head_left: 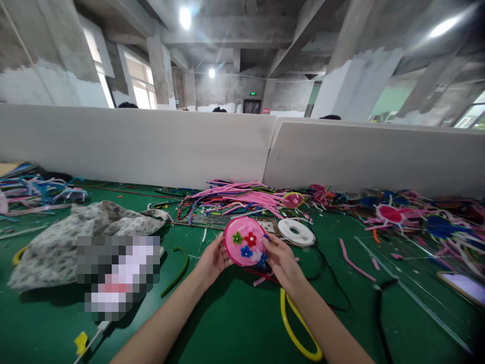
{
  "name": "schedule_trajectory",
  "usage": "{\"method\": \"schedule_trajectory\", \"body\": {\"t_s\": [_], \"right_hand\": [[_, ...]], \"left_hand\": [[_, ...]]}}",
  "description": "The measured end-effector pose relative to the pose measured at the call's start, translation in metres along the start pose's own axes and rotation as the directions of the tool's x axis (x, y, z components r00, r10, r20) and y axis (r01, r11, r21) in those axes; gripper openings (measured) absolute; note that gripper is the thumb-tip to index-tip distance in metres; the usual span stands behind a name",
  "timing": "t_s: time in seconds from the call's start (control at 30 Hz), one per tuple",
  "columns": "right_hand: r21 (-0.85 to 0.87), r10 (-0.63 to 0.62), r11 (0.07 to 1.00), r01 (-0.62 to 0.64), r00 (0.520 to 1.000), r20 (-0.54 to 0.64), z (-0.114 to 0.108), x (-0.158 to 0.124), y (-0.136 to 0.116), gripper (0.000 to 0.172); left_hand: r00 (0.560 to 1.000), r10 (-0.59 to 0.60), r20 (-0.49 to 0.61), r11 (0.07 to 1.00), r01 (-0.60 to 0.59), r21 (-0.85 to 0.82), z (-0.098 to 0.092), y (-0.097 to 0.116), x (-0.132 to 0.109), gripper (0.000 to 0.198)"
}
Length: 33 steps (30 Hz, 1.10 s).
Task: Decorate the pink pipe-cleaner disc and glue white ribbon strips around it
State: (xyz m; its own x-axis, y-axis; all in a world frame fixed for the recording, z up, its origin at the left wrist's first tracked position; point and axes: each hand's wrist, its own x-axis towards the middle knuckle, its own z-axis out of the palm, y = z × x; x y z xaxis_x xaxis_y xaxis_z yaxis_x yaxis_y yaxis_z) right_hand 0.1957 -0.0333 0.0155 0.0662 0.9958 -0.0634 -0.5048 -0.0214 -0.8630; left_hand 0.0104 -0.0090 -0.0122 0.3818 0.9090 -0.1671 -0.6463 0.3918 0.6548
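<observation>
A round pink disc (235,255) with a darker pink rim is held up over the table between both hands. Small red, green, blue and pale pink flowers decorate its face, some with a bead-like centre. My left hand (215,255) grips the disc's left edge, fingers partly behind it. On the opposite side, my right hand (281,257) closes on the right edge near the blue flowers. A yellow loop (290,323) hangs or lies by my right forearm; whether it joins the disc I cannot tell. A white spool (296,232) lies just behind my right hand.
Pink fuzzy stems (242,197) lie heaped at the back against a white partition (151,146). Patterned cloth (102,217) and a blurred-out object (121,278) with a cable are at left. Several fuzzy craft pieces (392,215) and a phone (464,287) are at right.
</observation>
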Motion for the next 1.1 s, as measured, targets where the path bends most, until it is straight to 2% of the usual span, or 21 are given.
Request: {"method": "schedule_trajectory", "body": {"t_s": [0.07, 0.2, 0.27, 0.4, 0.5, 0.6, 0.67, 0.73, 0.8, 0.9, 1.0, 1.1], "right_hand": [[-0.004, -0.009, 1.0, 0.009, 1.0, -0.002, 0.0, 0.0, 0.001, 0.042], [-0.032, -0.029, 0.999, 0.028, 0.999, -0.024, 0.001, 0.0, 0.003, 0.042], [-0.067, -0.042, 0.997, 0.04, 0.999, -0.031, 0.002, 0.0, 0.004, 0.042], [-0.202, -0.08, 0.977, 0.069, 0.996, -0.047, 0.004, 0.002, 0.003, 0.043], [-0.368, -0.18, 0.92, 0.136, 0.98, -0.088, -0.002, 0.007, -0.004, 0.046], [-0.604, -0.361, 0.77, 0.208, 0.922, -0.142, -0.017, 0.013, -0.017, 0.031], [-0.761, -0.469, 0.612, 0.215, 0.874, -0.13, -0.028, 0.015, -0.025, 0.023], [-0.872, -0.517, 0.448, 0.198, 0.853, -0.072, -0.035, 0.015, -0.029, 0.022], [-0.934, -0.499, 0.31, 0.18, 0.867, 0.001, -0.036, 0.013, -0.028, 0.021], [-0.976, -0.404, 0.159, 0.151, 0.912, 0.075, -0.031, 0.009, -0.018, 0.022], [-0.993, -0.347, 0.06, 0.102, 0.935, 0.075, -0.024, 0.006, -0.008, 0.025], [-0.998, -0.355, 0.001, 0.069, 0.933, 0.064, -0.021, 0.005, -0.002, 0.028]], "left_hand": [[1.0, -0.001, 0.016, 1.0, 0.001, -0.004, 0.0, 0.001, -0.001, 0.033], [0.998, 0.035, 0.054, 0.999, -0.036, 0.025, 0.002, 0.0, -0.004, 0.018], [0.996, 0.05, 0.077, 0.997, -0.054, 0.05, 0.004, -0.001, -0.006, 0.025], [0.992, 0.091, 0.088, 0.993, -0.096, 0.061, 0.005, -0.001, -0.008, 0.029], [0.99, 0.128, 0.061, 0.991, -0.131, 0.041, 0.004, 0.0, -0.006, 0.029], [0.989, 0.15, 0.012, 0.989, -0.15, 0.011, 0.002, 0.0, -0.004, 0.028], [0.987, 0.156, -0.021, 0.988, -0.157, -0.015, 0.001, 0.001, -0.004, 0.026], [0.986, 0.16, -0.044, 0.986, -0.162, -0.04, 0.001, 0.002, -0.004, 0.026], [0.984, 0.166, -0.058, 0.984, -0.17, -0.061, 0.002, 0.004, -0.005, 0.03], [0.981, 0.178, -0.074, 0.98, -0.183, -0.081, 0.003, 0.006, -0.006, 0.035], [0.98, 0.176, -0.092, 0.979, -0.184, -0.087, 0.005, 0.007, -0.006, 0.036], [0.979, 0.171, -0.107, 0.979, -0.181, -0.089, 0.007, 0.006, -0.007, 0.039]]}}
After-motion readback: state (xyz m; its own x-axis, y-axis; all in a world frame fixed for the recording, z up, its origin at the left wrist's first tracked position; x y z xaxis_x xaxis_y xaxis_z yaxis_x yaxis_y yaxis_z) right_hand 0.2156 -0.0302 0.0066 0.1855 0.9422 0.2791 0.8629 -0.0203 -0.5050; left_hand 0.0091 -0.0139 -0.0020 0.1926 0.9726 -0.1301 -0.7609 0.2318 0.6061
